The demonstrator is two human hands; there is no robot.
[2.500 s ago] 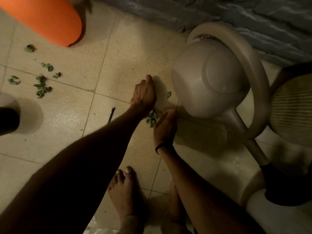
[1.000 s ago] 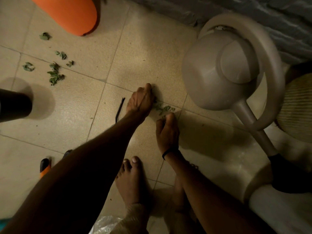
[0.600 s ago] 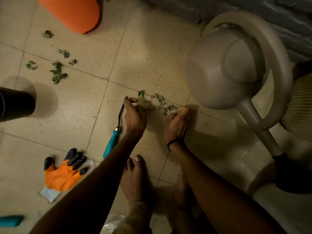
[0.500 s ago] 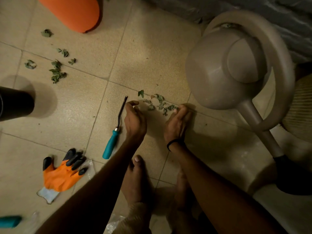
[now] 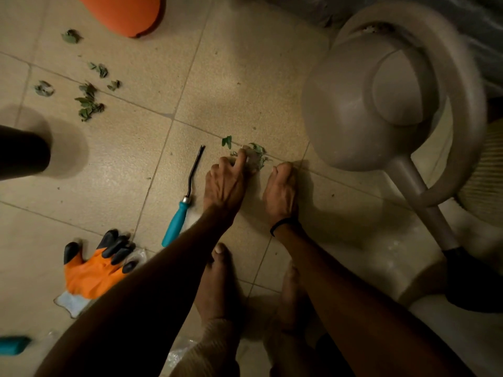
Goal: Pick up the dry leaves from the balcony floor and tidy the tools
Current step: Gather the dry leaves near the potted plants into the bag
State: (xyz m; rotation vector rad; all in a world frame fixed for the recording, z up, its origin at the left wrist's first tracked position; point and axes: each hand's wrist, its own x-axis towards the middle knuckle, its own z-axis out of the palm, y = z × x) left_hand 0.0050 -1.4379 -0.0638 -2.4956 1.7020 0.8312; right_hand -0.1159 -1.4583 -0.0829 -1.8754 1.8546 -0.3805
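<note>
Dry leaves [image 5: 258,151] looking light, brittle; L hand [image 5: 226,183] touching them w/ straight fingers; R hand [image 5: 280,189] curling alongside, grip unclear; prob. scooping beats pinching.

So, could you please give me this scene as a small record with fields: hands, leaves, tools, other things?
left hand: fingers on the near leaf pile
right hand: beside that pile, fingers curled under, contents hidden
near leaf pile: on the floor, in front of the watering can
far leaves: scattered, near the orange pot
tools: teal-handled weeder and orange glove, lying on the floor, untouched
</note>
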